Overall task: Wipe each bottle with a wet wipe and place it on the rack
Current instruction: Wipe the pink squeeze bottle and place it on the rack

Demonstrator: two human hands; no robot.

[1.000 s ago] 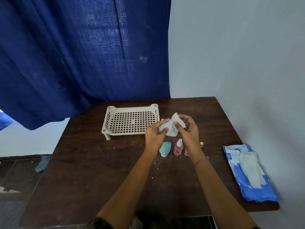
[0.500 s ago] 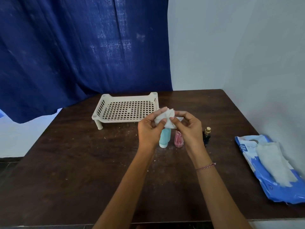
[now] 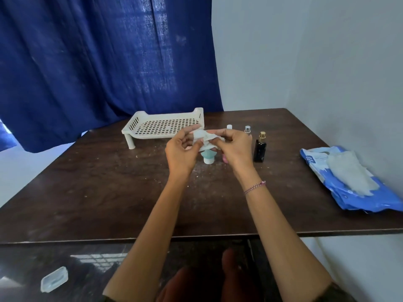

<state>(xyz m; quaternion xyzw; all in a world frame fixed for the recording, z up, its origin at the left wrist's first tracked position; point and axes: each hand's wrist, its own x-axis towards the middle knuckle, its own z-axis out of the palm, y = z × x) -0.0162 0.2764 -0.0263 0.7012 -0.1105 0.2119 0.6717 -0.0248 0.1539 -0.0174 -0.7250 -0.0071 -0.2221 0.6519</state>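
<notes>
At frame centre, the left hand (image 3: 181, 153) and right hand (image 3: 235, 149) are both pinching the wet wipe (image 3: 204, 136) above the teal bottle (image 3: 207, 155). The wipe is likely handling limp and light; grip its edges.

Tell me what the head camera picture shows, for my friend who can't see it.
The left hand and the right hand pinch a crumpled white wet wipe above a dark table. A teal bottle and a black bottle stand by the hands; the cream rack behind holds no bottle. A blue wipes pack lies at the right.
</notes>
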